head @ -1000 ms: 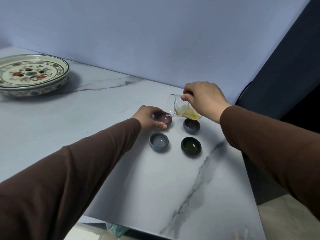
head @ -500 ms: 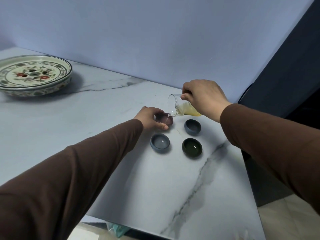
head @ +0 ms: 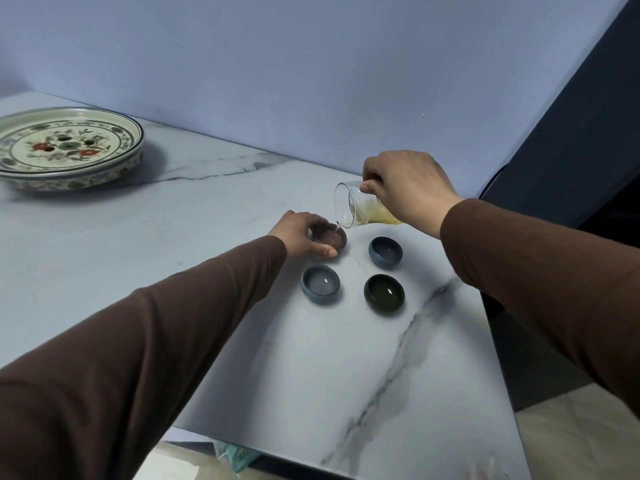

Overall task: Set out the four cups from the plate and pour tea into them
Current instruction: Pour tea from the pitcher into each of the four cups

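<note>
1. Cups are sitting in a two-by-two cluster on the marble worktop, toward its right side, all four off the plate and none touching its neighbour.
2. Your left hand is curling around the brown cup at the far left of the cluster, with the thumb lying along its near side and the fingers wrapping its far side, so you are gripping it in place on the worktop.
3. Your right hand is closing from above on a small glass pitcher, pinching it near the rim with thumb and fingers.
4. You are tilting the pitcher down to the left, so that its spout is hanging just over the brown cup, and a thin stream of pale liquid is running from the spout into that cup.
5. Yellow tea is pooling in the lower, rear part of the pitcher, under your right palm.
6. To the right of the brown cup, the dark blue cup is standing upright, just below the pitcher.
7. Nearer to you, the light blue cup is standing on the left and the dark green cup on the right; both are showing a small glint inside, but you cannot tell how full they are.
8. That patterned plate is resting well apart from the cups, at the far left of the worktop, close to the wall.
9. Both your arms are reaching forward in brown sleeves.
</note>
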The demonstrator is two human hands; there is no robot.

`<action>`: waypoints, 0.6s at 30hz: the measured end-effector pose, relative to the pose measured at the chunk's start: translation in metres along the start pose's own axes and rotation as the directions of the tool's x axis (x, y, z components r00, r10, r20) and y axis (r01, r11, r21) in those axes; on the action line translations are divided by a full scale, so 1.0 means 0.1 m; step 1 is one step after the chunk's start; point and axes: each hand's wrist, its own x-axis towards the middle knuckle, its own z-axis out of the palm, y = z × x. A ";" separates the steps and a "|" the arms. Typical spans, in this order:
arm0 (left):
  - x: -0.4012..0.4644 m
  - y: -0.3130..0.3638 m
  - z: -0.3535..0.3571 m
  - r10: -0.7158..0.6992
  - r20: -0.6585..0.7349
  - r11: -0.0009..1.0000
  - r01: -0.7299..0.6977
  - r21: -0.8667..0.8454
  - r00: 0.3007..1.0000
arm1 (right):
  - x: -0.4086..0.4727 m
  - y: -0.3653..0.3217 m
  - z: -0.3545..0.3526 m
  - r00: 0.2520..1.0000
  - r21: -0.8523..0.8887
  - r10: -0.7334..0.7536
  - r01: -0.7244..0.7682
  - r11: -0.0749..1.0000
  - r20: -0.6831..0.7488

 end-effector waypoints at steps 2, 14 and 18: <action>0.00 0.00 0.00 0.000 -0.001 1.000 0.000 0.001 1.000 | 0.00 -0.01 -0.01 1.000 -0.001 -0.005 0.005 1.000 0.000; 0.00 0.00 0.00 -0.005 -0.008 1.000 0.005 0.016 1.000 | 0.01 -0.05 -0.05 1.000 -0.014 -0.024 0.024 1.000 0.001; 0.00 0.00 0.00 0.009 -0.002 1.000 -0.009 0.025 1.000 | 0.01 -0.04 -0.06 1.000 -0.006 -0.023 0.023 1.000 -0.003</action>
